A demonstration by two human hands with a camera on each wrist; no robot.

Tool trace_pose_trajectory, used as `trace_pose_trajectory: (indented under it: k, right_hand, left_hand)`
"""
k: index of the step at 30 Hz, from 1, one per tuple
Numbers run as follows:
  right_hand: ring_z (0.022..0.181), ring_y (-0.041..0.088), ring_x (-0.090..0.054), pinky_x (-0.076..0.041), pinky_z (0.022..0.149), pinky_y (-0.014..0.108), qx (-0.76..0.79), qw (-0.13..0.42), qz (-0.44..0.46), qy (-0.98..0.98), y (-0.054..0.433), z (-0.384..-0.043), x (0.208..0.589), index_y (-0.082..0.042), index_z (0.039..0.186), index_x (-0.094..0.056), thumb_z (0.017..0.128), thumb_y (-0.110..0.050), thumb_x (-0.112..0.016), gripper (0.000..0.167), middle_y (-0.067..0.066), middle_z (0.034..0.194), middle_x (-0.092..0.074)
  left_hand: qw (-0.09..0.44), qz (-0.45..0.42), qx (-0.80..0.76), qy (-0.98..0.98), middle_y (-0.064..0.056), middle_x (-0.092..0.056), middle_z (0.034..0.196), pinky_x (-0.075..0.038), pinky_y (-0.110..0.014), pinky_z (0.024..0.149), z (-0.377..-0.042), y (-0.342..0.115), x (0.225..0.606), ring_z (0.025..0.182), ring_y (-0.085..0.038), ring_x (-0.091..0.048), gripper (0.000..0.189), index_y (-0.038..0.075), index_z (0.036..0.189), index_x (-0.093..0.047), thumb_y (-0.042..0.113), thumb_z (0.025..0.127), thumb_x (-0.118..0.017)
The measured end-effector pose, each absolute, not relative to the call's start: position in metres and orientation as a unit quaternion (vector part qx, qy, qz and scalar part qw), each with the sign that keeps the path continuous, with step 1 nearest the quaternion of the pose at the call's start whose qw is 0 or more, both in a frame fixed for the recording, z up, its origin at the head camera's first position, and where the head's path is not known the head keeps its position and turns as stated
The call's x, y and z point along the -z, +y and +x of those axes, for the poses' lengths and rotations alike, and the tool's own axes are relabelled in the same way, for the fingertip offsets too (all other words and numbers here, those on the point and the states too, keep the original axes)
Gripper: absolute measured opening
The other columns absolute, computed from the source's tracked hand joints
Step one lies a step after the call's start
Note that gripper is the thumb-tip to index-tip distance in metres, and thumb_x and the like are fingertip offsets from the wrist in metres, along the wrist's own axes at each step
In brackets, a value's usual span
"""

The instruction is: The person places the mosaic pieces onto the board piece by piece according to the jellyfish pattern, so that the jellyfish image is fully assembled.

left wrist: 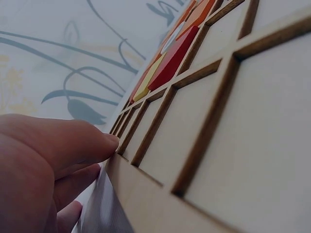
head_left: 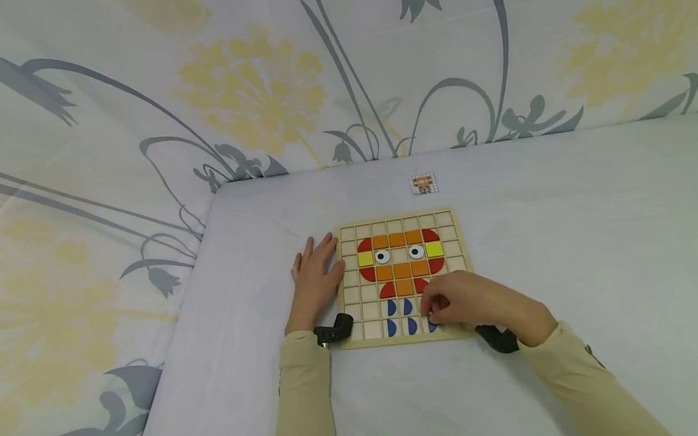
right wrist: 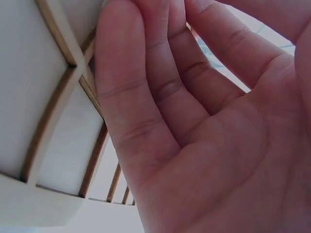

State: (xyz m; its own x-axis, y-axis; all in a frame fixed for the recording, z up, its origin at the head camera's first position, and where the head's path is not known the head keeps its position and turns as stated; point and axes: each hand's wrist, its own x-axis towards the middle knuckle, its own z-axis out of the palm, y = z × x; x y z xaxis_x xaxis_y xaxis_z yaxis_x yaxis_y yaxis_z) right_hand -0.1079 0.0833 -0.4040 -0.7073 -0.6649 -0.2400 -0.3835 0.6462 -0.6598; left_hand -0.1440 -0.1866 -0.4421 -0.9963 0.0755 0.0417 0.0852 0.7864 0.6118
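Observation:
A square wooden grid board [head_left: 358, 344] lies on the white cloth, with coloured pieces in its compartments. My left hand [head_left: 315, 278] rests along the board's left edge, fingers extended; in the left wrist view the thumb [left wrist: 92, 141] touches the frame. My right hand [head_left: 467, 297] is over the lower right part, fingers curled, with thumb and fingertips pinching at a blue half-circle piece [head_left: 432, 325] in the bottom row. In the right wrist view its palm and fingers [right wrist: 121, 73] hide the fingertips. More blue half-circles [head_left: 392, 328] stand to the left of it.
Orange squares [head_left: 404, 287], red quarter-circles [head_left: 386, 290], yellow squares [head_left: 433, 249] and two round eye pieces [head_left: 382, 256] sit higher on the board. A small picture card [head_left: 423, 184] lies beyond the board. Behind the table hangs a flower-patterned cloth [head_left: 255, 96].

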Motion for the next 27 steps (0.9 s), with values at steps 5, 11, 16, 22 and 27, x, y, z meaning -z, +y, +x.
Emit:
trace_pose_trajectory:
  k: [5,11,16,22,27]
  right_hand:
    - [0.071,0.009,-0.049,-0.042,0.063,0.025,0.309,0.237,-0.305,0.869,0.0868,-0.1085,0.4043,-0.021,0.085,-0.063,0.084,-0.018,-0.061,0.004,-0.01,0.075,-0.054]
    - [0.076,0.01,-0.05,-0.042,0.068,0.029,0.319,0.219,-0.297,0.873,0.0904,-0.1094,0.4043,-0.02,0.091,-0.063,0.089,-0.015,-0.054,0.01,-0.008,0.083,-0.058]
    - [0.079,0.011,-0.05,-0.043,0.075,0.032,0.317,0.197,-0.29,0.881,0.0899,-0.1094,0.4059,-0.018,0.093,-0.063,0.089,-0.017,-0.054,0.01,-0.009,0.085,-0.058]
    - [0.075,0.009,-0.05,-0.043,0.072,0.029,0.325,0.191,-0.301,0.876,0.089,-0.111,0.4081,-0.016,0.094,-0.063,0.09,-0.019,-0.053,0.012,-0.009,0.08,-0.058]
    - [0.073,0.008,-0.05,-0.043,0.069,0.028,0.342,0.193,-0.292,0.872,0.0891,-0.1125,0.4078,-0.016,0.095,-0.062,0.091,-0.021,-0.05,0.014,-0.009,0.077,-0.057]
  left_hand:
    - [0.01,-0.043,0.325,-0.945,0.004,-0.033,0.141,-0.001,-0.045,0.104,-0.1433,-0.186,0.4432,0.135,-0.021,-0.01,0.047,0.015,0.135,-0.042,0.026,0.09,-0.048]
    - [0.007,-0.047,0.329,-0.943,0.004,-0.032,0.142,-0.001,-0.045,0.104,-0.1426,-0.1838,0.4428,0.135,-0.021,-0.01,0.047,0.015,0.135,-0.041,0.026,0.09,-0.048]
    - [0.003,-0.049,0.328,-0.943,0.005,-0.031,0.142,-0.001,-0.045,0.104,-0.1445,-0.183,0.4433,0.135,-0.019,-0.009,0.047,0.016,0.136,-0.041,0.027,0.09,-0.048]
    - [-0.001,-0.046,0.327,-0.944,0.006,-0.031,0.142,0.0,-0.044,0.104,-0.1447,-0.1837,0.4433,0.135,-0.019,-0.008,0.048,0.016,0.136,-0.04,0.027,0.09,-0.048]
    - [-0.003,-0.042,0.339,-0.94,0.005,-0.031,0.142,0.0,-0.044,0.104,-0.1439,-0.1864,0.4431,0.135,-0.02,-0.008,0.047,0.016,0.135,-0.041,0.027,0.09,-0.048]
